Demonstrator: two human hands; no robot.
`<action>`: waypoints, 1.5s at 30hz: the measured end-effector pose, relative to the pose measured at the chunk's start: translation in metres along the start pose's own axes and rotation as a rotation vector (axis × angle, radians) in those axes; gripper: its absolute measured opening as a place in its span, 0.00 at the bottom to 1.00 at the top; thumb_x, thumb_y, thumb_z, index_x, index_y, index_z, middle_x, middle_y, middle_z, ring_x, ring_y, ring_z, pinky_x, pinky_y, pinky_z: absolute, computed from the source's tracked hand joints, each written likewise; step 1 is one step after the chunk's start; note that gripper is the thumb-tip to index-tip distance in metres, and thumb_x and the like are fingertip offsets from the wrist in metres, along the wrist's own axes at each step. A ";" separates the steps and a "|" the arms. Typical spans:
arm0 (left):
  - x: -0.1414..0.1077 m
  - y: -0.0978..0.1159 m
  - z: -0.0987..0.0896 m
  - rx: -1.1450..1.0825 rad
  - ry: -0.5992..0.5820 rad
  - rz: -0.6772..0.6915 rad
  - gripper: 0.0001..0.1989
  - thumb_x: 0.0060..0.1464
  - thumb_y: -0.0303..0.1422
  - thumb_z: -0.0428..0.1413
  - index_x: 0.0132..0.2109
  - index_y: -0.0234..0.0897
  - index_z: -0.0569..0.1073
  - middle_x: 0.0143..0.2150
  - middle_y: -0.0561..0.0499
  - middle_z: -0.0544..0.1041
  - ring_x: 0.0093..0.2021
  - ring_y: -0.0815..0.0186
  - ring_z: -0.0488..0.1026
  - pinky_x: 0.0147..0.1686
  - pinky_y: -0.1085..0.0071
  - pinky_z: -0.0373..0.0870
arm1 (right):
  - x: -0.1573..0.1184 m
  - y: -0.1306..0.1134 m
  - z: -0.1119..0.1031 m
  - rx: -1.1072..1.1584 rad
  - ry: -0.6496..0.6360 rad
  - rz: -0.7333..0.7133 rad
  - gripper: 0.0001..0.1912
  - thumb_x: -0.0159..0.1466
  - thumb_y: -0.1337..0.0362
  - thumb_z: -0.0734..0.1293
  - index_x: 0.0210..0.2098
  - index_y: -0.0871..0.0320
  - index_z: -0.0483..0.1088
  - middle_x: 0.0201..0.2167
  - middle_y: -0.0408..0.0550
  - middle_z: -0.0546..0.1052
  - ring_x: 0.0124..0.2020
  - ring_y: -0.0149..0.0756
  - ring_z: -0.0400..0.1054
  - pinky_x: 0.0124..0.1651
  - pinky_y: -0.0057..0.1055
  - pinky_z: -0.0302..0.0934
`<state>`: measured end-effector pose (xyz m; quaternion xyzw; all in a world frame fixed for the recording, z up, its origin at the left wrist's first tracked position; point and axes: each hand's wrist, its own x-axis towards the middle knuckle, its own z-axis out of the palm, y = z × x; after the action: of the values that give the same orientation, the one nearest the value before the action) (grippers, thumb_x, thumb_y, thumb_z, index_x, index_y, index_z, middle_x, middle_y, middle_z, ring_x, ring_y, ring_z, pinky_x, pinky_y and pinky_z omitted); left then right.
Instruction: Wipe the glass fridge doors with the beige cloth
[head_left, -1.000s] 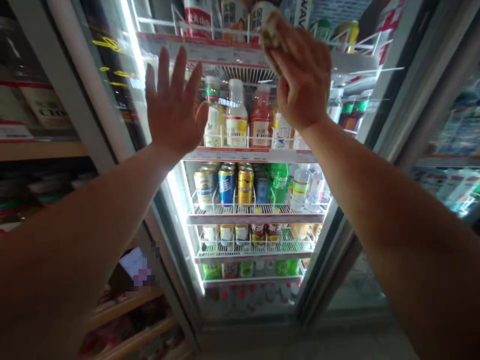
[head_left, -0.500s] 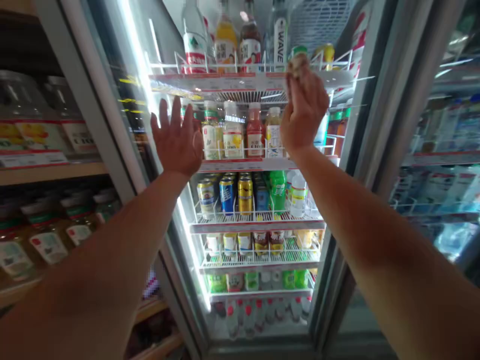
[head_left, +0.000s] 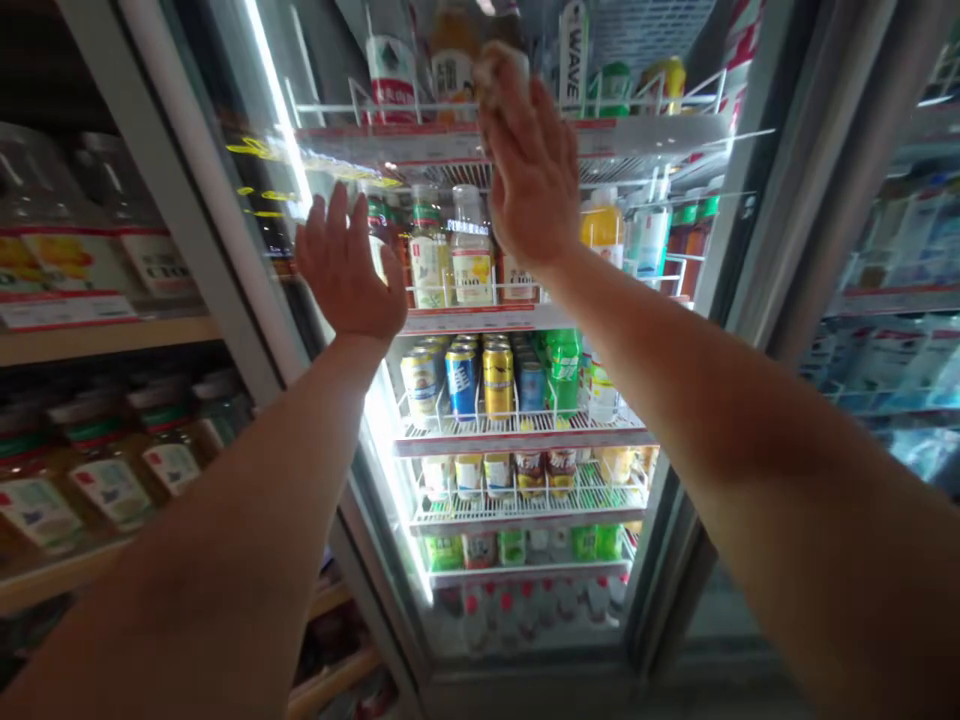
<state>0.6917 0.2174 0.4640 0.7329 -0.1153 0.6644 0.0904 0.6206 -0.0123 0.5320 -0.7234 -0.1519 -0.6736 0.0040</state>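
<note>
In the head view, a lit drinks fridge stands before me, and both of my hands are up at its glass door (head_left: 259,150). My left hand (head_left: 349,270) is open, palm toward the glass, with the fingers up and the thumb apart. Higher and to the right, my right hand (head_left: 534,190) has a crumpled, light brown cloth (head_left: 496,72) under its fingers against the glass. Part of the cloth is covered by the fingers. Behind the door near this hand are an orange drink bottle (head_left: 453,75) and a bottle marked WAVE (head_left: 573,55).
Wire shelves inside hold cans (head_left: 498,382), green bottles (head_left: 562,365) and other drinks. To the left, a wooden shelf (head_left: 112,343) carries several bottles (head_left: 109,485). A metal door frame (head_left: 787,200) and another drinks fridge are on the right.
My right hand has moved left across the glass with the cloth, and its fingers are now more stretched out. My left hand stays in nearly the same place. The view has shifted slightly.
</note>
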 end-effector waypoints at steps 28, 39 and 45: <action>0.009 0.002 0.001 -0.064 -0.093 -0.081 0.30 0.69 0.37 0.42 0.75 0.39 0.49 0.78 0.62 0.43 0.77 0.68 0.33 0.75 0.57 0.29 | -0.086 0.131 -0.031 -0.022 0.267 0.176 0.27 0.73 0.57 0.53 0.67 0.56 0.65 0.71 0.53 0.61 0.73 0.53 0.50 0.72 0.61 0.42; -0.036 -0.001 -0.016 -0.286 -0.145 0.035 0.42 0.67 0.59 0.35 0.74 0.33 0.50 0.78 0.54 0.42 0.78 0.62 0.31 0.75 0.55 0.22 | -0.086 0.128 -0.027 -0.111 0.308 0.338 0.28 0.72 0.62 0.50 0.64 0.60 0.69 0.69 0.60 0.64 0.72 0.52 0.54 0.71 0.61 0.46; -0.043 0.004 -0.022 -0.153 -0.093 -0.008 0.38 0.68 0.53 0.32 0.73 0.34 0.57 0.77 0.54 0.51 0.77 0.64 0.40 0.75 0.54 0.35 | -0.097 0.098 -0.041 -0.034 -0.193 -0.268 0.26 0.73 0.57 0.55 0.69 0.48 0.63 0.72 0.44 0.60 0.75 0.43 0.47 0.73 0.53 0.46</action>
<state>0.6654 0.2218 0.4238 0.7544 -0.1670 0.6183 0.1435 0.5978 -0.1356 0.4605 -0.7580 -0.2351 -0.5979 -0.1127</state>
